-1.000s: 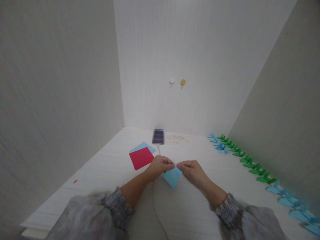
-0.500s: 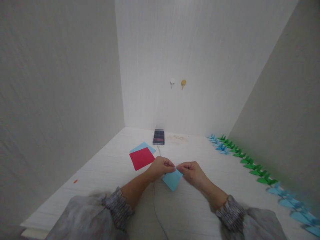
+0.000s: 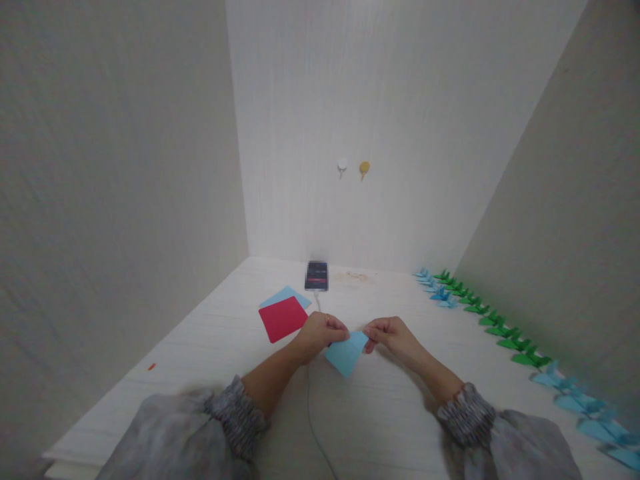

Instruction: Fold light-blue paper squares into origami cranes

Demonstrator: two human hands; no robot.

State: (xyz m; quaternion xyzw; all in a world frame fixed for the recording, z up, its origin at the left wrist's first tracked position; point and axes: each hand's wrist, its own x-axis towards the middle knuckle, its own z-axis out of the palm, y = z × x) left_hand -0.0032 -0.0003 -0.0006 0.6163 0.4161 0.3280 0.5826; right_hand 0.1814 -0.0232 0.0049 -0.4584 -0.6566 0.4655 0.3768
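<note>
A light blue sheet of folded paper [image 3: 346, 357] hangs between my hands above the white table, one corner pointing toward me. My left hand [image 3: 320, 337] pinches its upper left edge between thumb and fingers. At the upper right corner, my right hand [image 3: 389, 335] grips the paper with thumb and fingertips. Left of my left hand lies a red sheet of paper [image 3: 283, 319], partly covering a blue sheet [image 3: 289, 293].
A phone [image 3: 317, 276] with a white cable [image 3: 311, 417] lies by the back wall; the cable runs under my left arm. Folded green paper cranes [image 3: 497, 328] and blue paper cranes [image 3: 580, 400] line the right side. An orange scrap [image 3: 152, 367] sits at left. Two hooks [image 3: 364, 168] are on the wall.
My right hand has moved a little to the right, away from my left hand, drawing the blue paper's corner outward. More of the paper's top edge shows now.
</note>
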